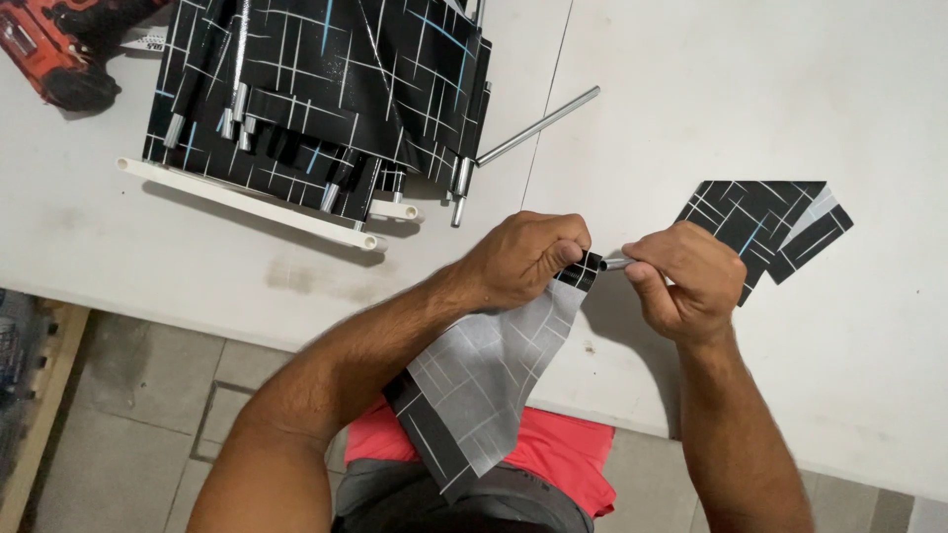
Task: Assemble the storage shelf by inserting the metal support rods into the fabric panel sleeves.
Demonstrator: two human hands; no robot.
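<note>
Over the table [247, 266] edge, your left hand [523, 259] pinches one fabric strip [494, 365]; your right hand [686, 278] closes around one thin metal rod [614, 263] at its hem.

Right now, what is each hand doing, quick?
Left hand: closed, pinching the rolled edge of the patterned fabric piece.
Right hand: closed, holding a thin metal rod at the fabric's edge.
</note>
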